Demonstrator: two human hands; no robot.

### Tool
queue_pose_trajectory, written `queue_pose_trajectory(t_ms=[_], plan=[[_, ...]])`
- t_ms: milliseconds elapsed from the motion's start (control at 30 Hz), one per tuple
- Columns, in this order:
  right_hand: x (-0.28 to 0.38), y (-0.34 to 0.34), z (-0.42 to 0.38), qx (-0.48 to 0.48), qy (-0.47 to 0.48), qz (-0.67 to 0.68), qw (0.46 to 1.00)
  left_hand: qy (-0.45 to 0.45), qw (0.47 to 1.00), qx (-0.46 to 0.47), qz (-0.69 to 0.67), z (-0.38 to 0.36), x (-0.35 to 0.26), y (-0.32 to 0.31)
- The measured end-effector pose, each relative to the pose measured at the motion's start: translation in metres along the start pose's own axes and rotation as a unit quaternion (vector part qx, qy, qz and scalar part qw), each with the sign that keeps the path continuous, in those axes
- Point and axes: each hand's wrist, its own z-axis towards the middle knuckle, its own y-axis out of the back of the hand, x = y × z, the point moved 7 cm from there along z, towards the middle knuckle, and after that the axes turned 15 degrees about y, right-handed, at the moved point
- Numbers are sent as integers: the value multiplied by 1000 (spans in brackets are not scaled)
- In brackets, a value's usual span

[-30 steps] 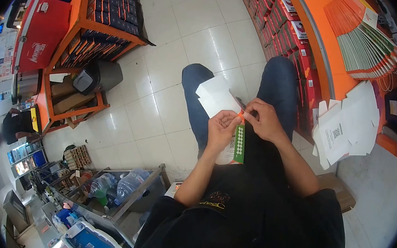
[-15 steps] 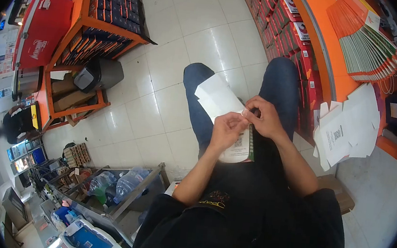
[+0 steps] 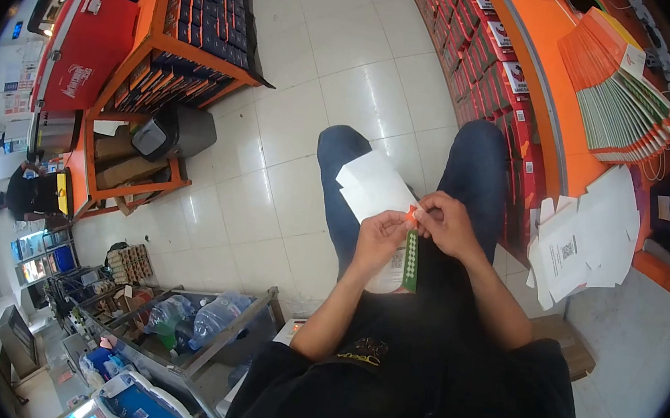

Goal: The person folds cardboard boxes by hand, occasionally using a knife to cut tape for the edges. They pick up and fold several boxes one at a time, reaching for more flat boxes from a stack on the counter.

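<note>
A flat white printed card carton (image 3: pixel 375 187) lies over my lap, with a green patterned side panel (image 3: pixel 411 266) showing below my hands. My left hand (image 3: pixel 381 236) pinches the carton's edge near its middle. Close beside it, my right hand (image 3: pixel 445 222) has its thumb and fingers pressed together on the same edge, where a small orange part shows between the hands. To the right, a loose pile of white cartons (image 3: pixel 582 239) lies by the orange shelf, below a fanned stack of orange and green cartons (image 3: pixel 623 108).
Red boxes (image 3: pixel 497 71) line the right shelf. On the left stand a shelf of dark boxes (image 3: pixel 212 16), a red cooler (image 3: pixel 87 56) and a grey bin (image 3: pixel 185 132). A metal cart (image 3: pixel 238 337) holds plastic bottles. Another person (image 3: pixel 30 194) is at the far left.
The carton has turned in my hands, so its green side now shows more and an orange part appears between my fingers. The whole view has shifted slightly.
</note>
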Motion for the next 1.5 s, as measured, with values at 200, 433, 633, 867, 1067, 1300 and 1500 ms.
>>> queue_pose_trajectory(t_ms=[200,433,633,867,1067,1300,1500], plan=[[-2,-1,-5,-17,13,23,1000,26,996,52,-69,3,5,-5],[-4,-1,-7,10,-6,2,1000,33,998,41,-39,5,11,-5],[-16,-3,-7,1,18,-27,999,-1,1000,-12,-1,2,7,0],[9,3,-4,34,98,-102,989,14,998,-67,14,1,16,3],[12,5,0,84,144,-209,964,-4,994,-58,90,12,27,11],[-31,16,-1,-63,68,-67,993,38,999,1,26,28,31,9],[-35,13,-14,-196,107,26,974,-56,997,51,14,29,19,-5]])
